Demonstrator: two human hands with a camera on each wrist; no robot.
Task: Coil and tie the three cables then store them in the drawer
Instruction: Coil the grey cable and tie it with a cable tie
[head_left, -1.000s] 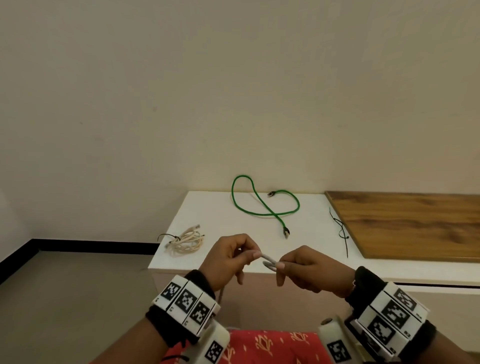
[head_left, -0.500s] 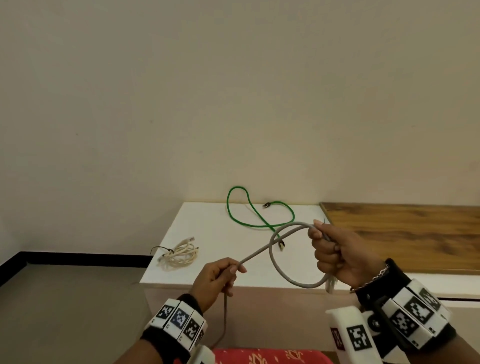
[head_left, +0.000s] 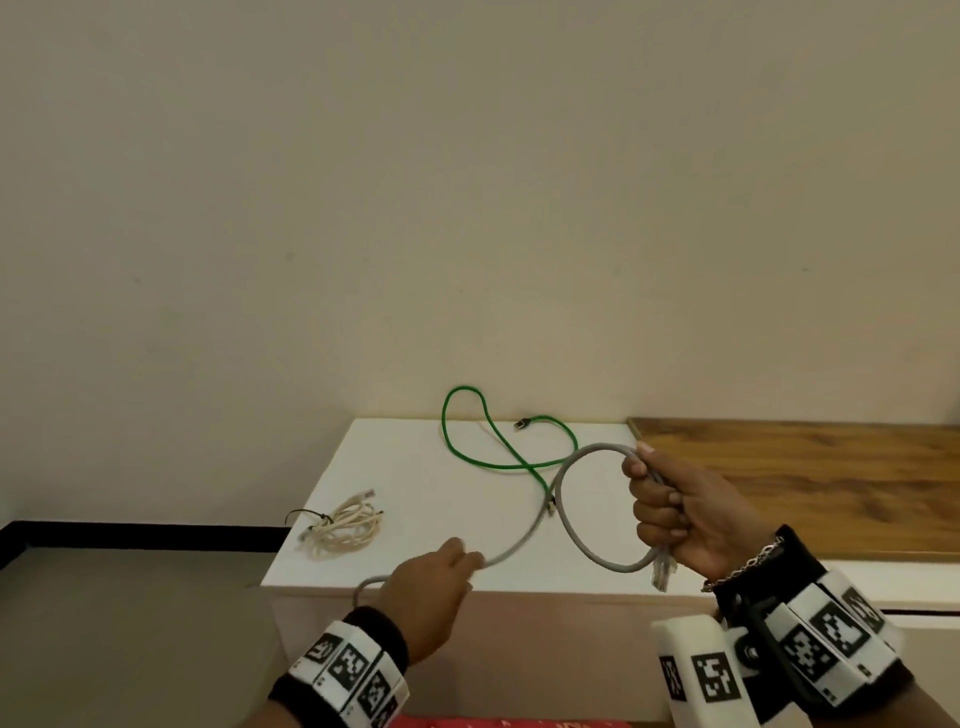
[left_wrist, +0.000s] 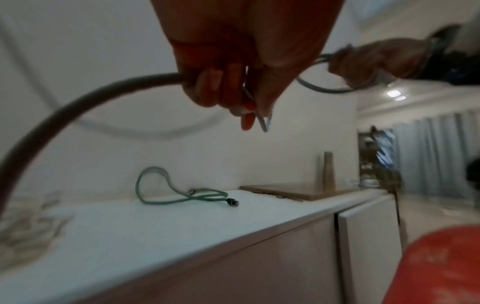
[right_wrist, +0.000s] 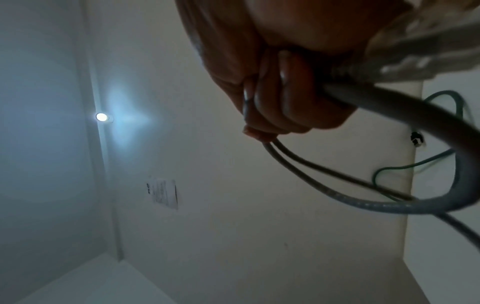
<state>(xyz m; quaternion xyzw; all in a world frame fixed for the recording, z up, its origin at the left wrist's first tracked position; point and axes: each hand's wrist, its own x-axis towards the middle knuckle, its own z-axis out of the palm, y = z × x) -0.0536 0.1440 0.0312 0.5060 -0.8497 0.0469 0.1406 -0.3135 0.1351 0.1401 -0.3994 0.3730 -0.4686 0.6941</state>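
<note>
Cream cable (head_left: 340, 525) sits tied, far left. I'm on the grey cable (head_left: 563, 512): right hand (head_left: 685, 512) fisted round its first loop, left hand (head_left: 428, 587) pinching the slack. Green cable (head_left: 506, 444) untouched; nothing stored.

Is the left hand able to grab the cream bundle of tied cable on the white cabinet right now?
Probably not yet: the left hand is pinching the grey cable. The cream tied cable bundle lies uncovered close by, so letting go would free it.
</note>
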